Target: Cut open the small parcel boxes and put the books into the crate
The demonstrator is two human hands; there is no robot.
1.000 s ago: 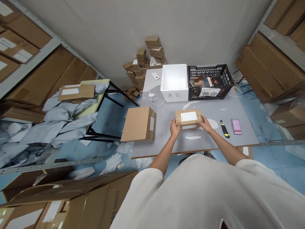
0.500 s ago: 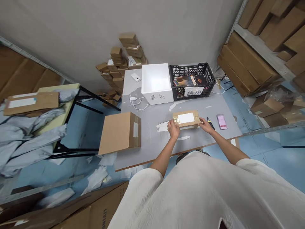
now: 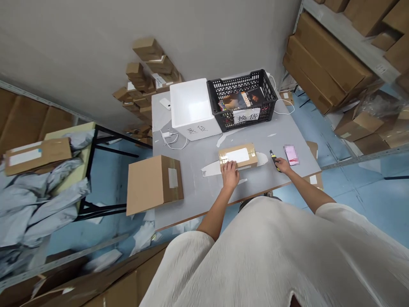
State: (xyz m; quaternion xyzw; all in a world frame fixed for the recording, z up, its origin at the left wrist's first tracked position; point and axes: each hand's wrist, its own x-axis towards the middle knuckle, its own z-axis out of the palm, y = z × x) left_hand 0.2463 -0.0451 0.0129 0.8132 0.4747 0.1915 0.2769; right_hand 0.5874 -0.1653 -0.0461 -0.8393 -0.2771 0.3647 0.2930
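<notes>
A small taped cardboard box [image 3: 247, 154] with a white label lies on the grey table [image 3: 198, 192]. My left hand [image 3: 230, 174] rests on its near left side, fingers spread over the edge and label. To the right of the box, my right hand [image 3: 282, 165] has its fingers closed on a black and yellow box cutter [image 3: 274, 159], whose far end points away from me. A phone [image 3: 291, 154] with a pink screen lies just beyond my right hand.
A white foam box [image 3: 196, 131] and a black crate [image 3: 244, 123] holding printed packages stand at the table's back. A larger carton [image 3: 145, 185] sits at the left edge. A white cable [image 3: 175, 143] and a white phone [image 3: 165, 103] lie back left.
My right hand has left the small box, moved right and taken hold of the box cutter. My left hand stays at the box, now flatter against it. The view has shifted.
</notes>
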